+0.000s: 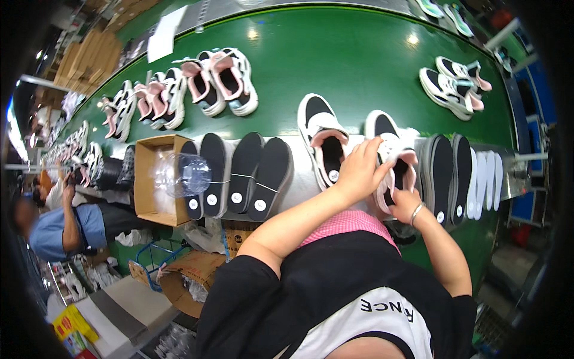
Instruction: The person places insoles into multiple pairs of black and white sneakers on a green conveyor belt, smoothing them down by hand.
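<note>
A black and white sneaker with pink lining (381, 124) rests at the edge of the bench with its toe pointing away from me. My left hand (361, 172) grips its left side near the laces. At the heel, my right hand (406, 206) has its fingers in the shoe opening, and those fingertips are hidden inside. The matching sneaker (317, 113) stands just to the left, with a black insole carrying a round white sticker (333, 175) inside.
Bundled black insoles (263, 176) lie left of the shoes, beside a cardboard box (145, 179) with a clear plastic container (190, 175). More black insoles (441, 173) and white insoles (480, 179) lie at the right. Sneaker pairs (230, 78) stand on the green bench (335, 54). A person (51, 233) works at far left.
</note>
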`<state>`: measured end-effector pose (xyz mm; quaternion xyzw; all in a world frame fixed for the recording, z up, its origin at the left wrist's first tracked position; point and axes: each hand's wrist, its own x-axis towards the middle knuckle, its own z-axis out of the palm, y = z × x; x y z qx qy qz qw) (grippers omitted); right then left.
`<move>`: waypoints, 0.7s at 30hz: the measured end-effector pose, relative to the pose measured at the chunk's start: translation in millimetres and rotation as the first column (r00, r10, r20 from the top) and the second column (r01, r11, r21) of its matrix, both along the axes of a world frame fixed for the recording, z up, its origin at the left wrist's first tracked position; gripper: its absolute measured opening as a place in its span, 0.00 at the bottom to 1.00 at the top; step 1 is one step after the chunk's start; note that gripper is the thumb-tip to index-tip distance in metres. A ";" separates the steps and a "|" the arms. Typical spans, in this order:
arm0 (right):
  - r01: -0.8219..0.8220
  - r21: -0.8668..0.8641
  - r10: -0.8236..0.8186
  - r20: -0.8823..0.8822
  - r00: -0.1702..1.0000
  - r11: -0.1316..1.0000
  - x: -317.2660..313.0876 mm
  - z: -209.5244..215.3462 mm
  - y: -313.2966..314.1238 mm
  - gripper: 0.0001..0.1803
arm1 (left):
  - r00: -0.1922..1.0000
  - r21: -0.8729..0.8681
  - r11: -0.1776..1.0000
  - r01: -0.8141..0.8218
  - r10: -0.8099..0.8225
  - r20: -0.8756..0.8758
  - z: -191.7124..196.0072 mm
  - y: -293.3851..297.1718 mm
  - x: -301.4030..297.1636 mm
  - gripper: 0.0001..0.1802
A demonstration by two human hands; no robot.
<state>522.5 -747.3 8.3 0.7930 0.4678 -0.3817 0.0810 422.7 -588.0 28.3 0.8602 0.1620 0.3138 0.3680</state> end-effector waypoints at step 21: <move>0.084 0.825 -0.167 0.013 0.986 0.559 134.4 31.2 40.6 0.12 | 0.776 0.150 0.912 -0.382 0.404 -0.484 2.5 160.2 48.9 0.36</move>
